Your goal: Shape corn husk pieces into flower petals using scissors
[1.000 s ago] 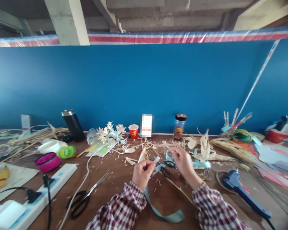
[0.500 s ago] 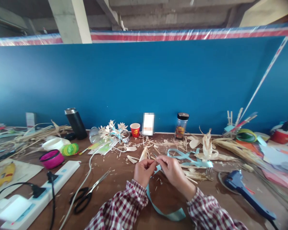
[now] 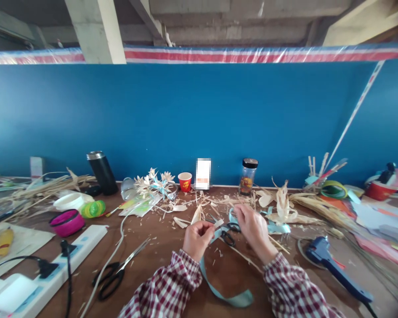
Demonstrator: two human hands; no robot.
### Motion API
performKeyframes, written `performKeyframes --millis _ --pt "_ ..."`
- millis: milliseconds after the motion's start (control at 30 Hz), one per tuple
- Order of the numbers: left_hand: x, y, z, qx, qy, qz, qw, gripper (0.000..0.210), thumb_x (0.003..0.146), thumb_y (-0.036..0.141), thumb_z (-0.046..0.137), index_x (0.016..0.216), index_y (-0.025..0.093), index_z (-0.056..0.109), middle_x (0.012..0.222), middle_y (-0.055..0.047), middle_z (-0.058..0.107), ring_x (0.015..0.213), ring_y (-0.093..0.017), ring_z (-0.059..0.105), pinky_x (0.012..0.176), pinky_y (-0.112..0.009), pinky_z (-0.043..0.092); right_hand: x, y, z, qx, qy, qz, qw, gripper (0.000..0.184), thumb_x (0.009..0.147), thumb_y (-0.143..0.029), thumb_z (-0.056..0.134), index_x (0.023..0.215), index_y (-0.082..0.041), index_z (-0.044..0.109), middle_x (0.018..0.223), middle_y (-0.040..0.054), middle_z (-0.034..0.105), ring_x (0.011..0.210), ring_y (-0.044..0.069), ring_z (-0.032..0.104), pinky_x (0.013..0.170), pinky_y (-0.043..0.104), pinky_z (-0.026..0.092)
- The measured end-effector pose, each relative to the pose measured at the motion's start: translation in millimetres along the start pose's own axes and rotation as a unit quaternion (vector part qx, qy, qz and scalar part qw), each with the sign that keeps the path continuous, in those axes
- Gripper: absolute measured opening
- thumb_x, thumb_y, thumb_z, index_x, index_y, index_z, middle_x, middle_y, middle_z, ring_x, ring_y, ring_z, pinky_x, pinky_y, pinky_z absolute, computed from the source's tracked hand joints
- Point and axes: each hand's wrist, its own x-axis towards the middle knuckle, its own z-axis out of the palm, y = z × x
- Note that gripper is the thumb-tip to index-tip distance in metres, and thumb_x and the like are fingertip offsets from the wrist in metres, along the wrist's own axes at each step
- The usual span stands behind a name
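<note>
My left hand [image 3: 198,240] is closed, thumb and forefinger pinching a small pale strip of husk [image 3: 219,224]. To its right, my right hand [image 3: 254,229] has its fingers curled together; whatever they may hold is hidden. Between the hands lies a small pair of black-handled scissors [image 3: 230,237], partly covered by the right hand. A light blue ribbon [image 3: 215,292] curves over the table below the hands. Just beyond the left fingers stands a pointed piece of dry husk [image 3: 197,213].
Larger scissors [image 3: 119,270] and a white power strip [image 3: 58,271] lie left. A blue glue gun [image 3: 334,265] rests right. A red paper cup [image 3: 185,182], husk flowers [image 3: 155,181] and a black-lidded jar [image 3: 248,177] stand at the back, before a blue partition [image 3: 199,110].
My right hand has moved right, away from the left, uncovering the small scissors. The pale strip now shows at my left fingertips. The view has shifted slightly.
</note>
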Motion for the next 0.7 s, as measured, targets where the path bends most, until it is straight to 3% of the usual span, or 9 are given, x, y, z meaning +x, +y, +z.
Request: performKeyframes --millis 233,467,567,700 --pt "6 -5 -0.4 0.004 -0.016 -0.038 0.999 0.024 0.061 0.035 0.071 0.062 0.012 0.062 0.046 0.003 0.050 0.041 -0.006 0.039 0.042 -0.020 0.029 -14 -35 -12 0.070 -0.060 -0.114 0.989 0.018 0.088 -0.032 0.050 0.092 -0.020 0.063 0.071 0.0024 0.069 0.059 0.016 0.062 0.053 0.023 0.034" --pt "7 -6 -2.6 -0.085 0.009 -0.065 0.994 0.029 0.060 0.039 0.074 0.065 0.013 0.061 0.048 0.006 0.049 0.042 -0.005 0.039 0.041 -0.018 0.031 -18 -35 -1 0.129 -0.100 -0.102 0.981 0.017 0.083 -0.024 0.052 0.097 -0.023 0.062 0.087 0.0023 0.072 0.075 0.018 0.067 0.063 0.024 0.043" --pt "8 -10 -1.9 -0.156 -0.002 -0.067 0.985 0.033 0.058 0.041 0.077 0.067 0.013 0.062 0.050 0.006 0.049 0.042 -0.004 0.039 0.041 -0.017 0.033 -21 -37 4 0.162 -0.110 -0.084 0.977 0.015 0.085 -0.027 0.051 0.098 -0.023 0.059 0.083 0.0024 0.072 0.073 0.018 0.068 0.060 0.023 0.043" --pt "8 -8 -0.1 -0.233 -0.009 -0.125 0.964 0.039 0.049 0.040 0.083 0.067 0.012 0.062 0.055 0.005 0.054 0.044 -0.003 0.042 0.043 -0.016 0.037 -23 -38 8 0.175 -0.105 -0.057 0.977 0.015 0.084 -0.026 0.053 0.098 -0.022 0.055 0.082 0.0024 0.071 0.069 0.019 0.068 0.058 0.023 0.043"
